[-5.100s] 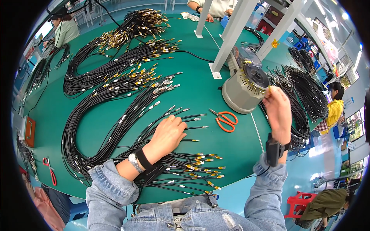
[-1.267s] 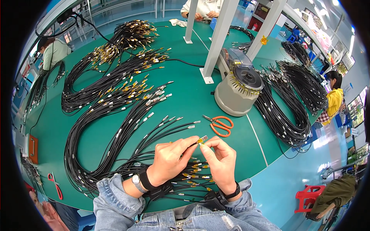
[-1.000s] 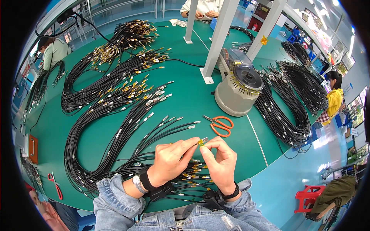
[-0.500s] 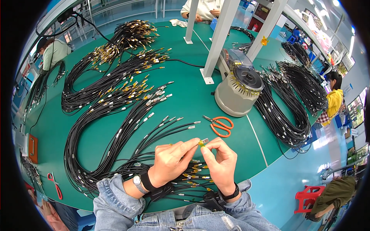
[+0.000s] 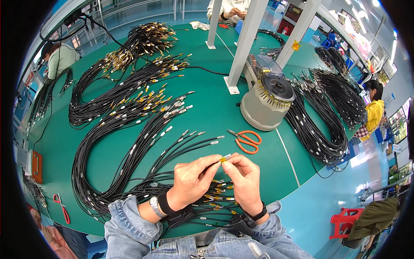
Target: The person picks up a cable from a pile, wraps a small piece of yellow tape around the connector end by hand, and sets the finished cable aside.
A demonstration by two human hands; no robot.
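In front of me both hands meet over a cable end with a metal connector [image 5: 228,156]. My left hand [image 5: 193,179] is closed, thumb and forefinger pinching the cable just behind the connector. My right hand [image 5: 243,176] pinches a small yellow strip [image 5: 223,159] wrapped around that end. Most of the held cable is hidden by my fingers. Beneath and beside my hands lie black cables [image 5: 221,197] with yellow-wrapped tips. Orange-handled cutters [image 5: 248,142] rest on the green table just beyond my right hand.
A grey round tape dispenser [image 5: 264,112] with yellow strips around its rim stands beyond the cutters, by white posts [image 5: 241,52]. Bundled black cables [image 5: 92,146] cover the left; more cables [image 5: 323,125] lie right. Red scissors [image 5: 63,209] sit near the left edge. Other people work around.
My fingers have closed in on the yellow strip; the right hand has shifted slightly left and turned around the connector. Across the table, another person's hands have come together, leaving a red-handled tool lying there.
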